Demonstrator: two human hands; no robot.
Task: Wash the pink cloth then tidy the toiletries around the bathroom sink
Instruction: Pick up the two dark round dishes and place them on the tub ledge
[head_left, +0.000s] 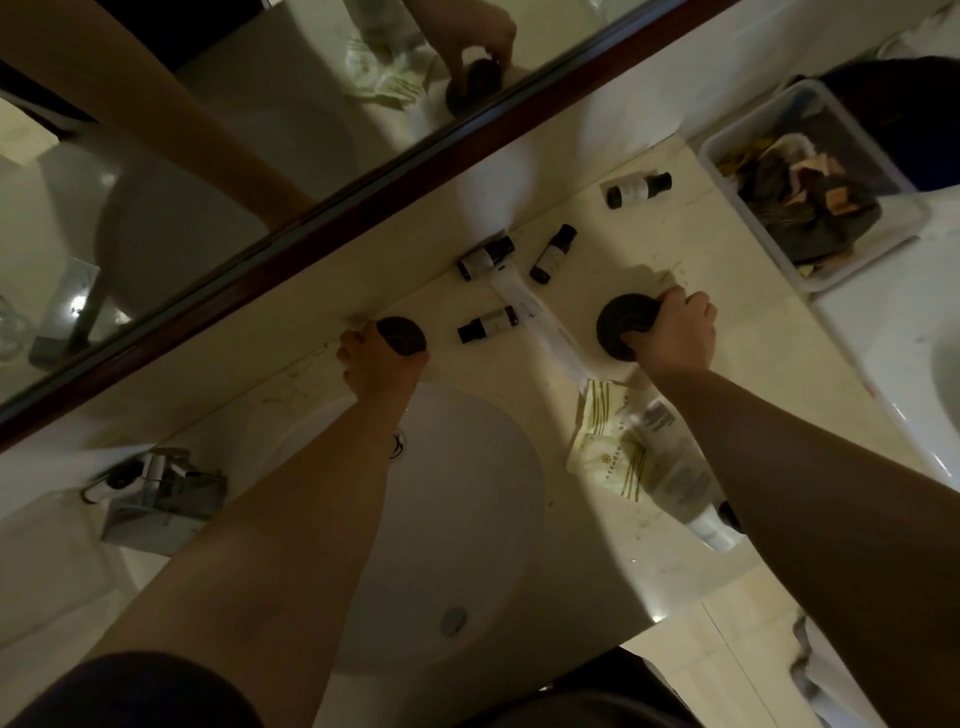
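Observation:
My left hand (371, 366) holds a small dark round lid (402, 336) at the back of the counter, near the mirror. Over to the right, my right hand (675, 332) grips a larger dark round jar (623, 319) that rests on the counter. Between them lie several small dark-capped bottles (553, 253) on their sides and a long white tube (540, 317). A pale striped sachet (605, 452) and a clear bottle (670, 467) lie under my right forearm. No pink cloth is in view.
A round white basin (467, 493) lies below my left arm, with a chrome tap (161, 493) at its left. A white tray (727, 150) of dark crumpled items stands at the back right. A dark-framed mirror (311, 228) runs along the wall. A second basin (945, 374) edges in at right.

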